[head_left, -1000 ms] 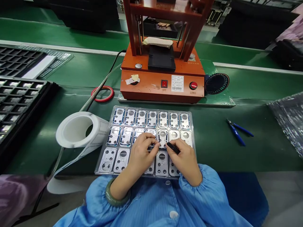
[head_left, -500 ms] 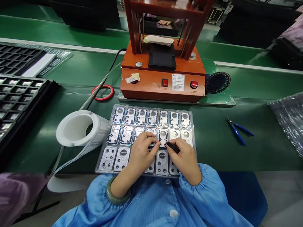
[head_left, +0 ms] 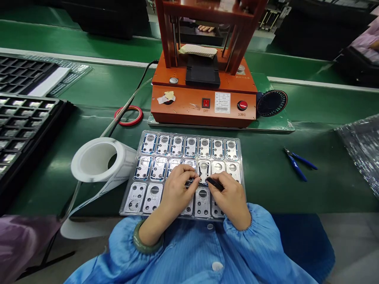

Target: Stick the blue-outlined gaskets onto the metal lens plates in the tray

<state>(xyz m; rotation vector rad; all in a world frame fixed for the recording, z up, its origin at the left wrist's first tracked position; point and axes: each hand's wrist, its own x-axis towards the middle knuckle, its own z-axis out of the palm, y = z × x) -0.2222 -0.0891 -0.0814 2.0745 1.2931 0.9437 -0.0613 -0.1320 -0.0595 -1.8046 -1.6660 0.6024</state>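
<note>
From my remote seat the head camera looks straight down on a clear plastic tray [head_left: 189,133] of silver metal plates [head_left: 177,146], set square in front of the person's chest on the green worktop [head_left: 266,189], which puts every plate within easy reach. The right hand [head_left: 232,199] is narrowly closed, pinching a slim black tool [head_left: 214,184] whose tip points at the middle row, close to a blue-edged plate [head_left: 203,171]. The left hand [head_left: 177,191] is curled over the neighbouring plates, its fingertips [head_left: 189,170] down near that same plate, apparently to steady things, though I cannot tell from here whether it grips anything. The wrists sit low at the tray's near edge, a position that would keep the fingers steady for fine work. The top two rows show blue edges, while the near row shows bare metal. A roll of white strip [head_left: 126,157] lies on its side just left of the tray, its tail trailing off the worktop's edge, and blue-handled side cutters [head_left: 297,163] sit to the right, both kept handy. An orange benchtop press [head_left: 204,106] stands behind the tray.
</note>
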